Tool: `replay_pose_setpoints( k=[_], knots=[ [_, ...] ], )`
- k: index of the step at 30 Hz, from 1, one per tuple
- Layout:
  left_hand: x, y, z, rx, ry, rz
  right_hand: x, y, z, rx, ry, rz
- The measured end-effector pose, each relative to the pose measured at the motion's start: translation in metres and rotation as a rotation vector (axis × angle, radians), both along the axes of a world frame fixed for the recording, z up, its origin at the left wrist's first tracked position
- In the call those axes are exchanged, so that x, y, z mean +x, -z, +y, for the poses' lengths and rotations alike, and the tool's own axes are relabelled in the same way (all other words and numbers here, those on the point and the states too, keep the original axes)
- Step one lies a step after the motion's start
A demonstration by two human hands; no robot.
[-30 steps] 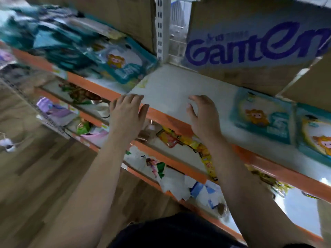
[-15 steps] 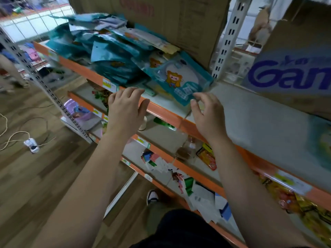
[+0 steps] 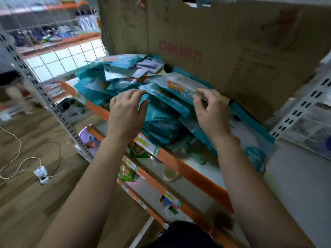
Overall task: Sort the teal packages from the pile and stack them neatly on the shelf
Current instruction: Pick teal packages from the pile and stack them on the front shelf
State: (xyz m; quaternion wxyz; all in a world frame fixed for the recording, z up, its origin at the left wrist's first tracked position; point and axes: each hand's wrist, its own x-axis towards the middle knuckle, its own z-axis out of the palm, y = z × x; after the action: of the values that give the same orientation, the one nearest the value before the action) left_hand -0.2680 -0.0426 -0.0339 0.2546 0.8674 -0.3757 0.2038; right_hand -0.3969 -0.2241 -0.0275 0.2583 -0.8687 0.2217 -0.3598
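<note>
On the orange-edged shelf (image 3: 188,169) the pile of teal packages (image 3: 161,108) lies jumbled, sorting apparently just begun; left hand (image 3: 128,111) hovers with fingers loosely spread; right hand (image 3: 211,110) pinches the top teal package (image 3: 179,85); nothing stacked yet in view.

My right hand (image 3: 212,111) covered part of the teal package (image 3: 180,90) that my fingertips touched, so I could not tell whether I had closed on it, and my left hand (image 3: 125,113) hid the near edge of the pile (image 3: 125,76). Motion blur smeared the print on the packages and on the cardboard box (image 3: 215,42) behind them, whose top and right side ran out of the picture. The small tags on the orange shelf rail (image 3: 188,169) were too blurred to read.
</note>
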Motion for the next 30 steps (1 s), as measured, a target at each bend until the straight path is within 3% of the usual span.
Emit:
replay_pose_setpoints(
  k=[11, 18, 30],
  knots=[
    [0.157, -0.018, -0.005, -0.078, 0.047, -0.028, 0.125, -0.021, -0.004, -0.038, 0.045, 0.033],
    [0.265, -0.041, -0.002, -0.169, 0.241, -0.009, 0.191, -0.023, 0.019, 0.005, 0.177, 0.085],
    [0.392, -0.037, -0.028, 0.196, 0.131, 0.305, 0.246, -0.017, 0.060, 0.008, 0.387, 0.127]
  ],
)
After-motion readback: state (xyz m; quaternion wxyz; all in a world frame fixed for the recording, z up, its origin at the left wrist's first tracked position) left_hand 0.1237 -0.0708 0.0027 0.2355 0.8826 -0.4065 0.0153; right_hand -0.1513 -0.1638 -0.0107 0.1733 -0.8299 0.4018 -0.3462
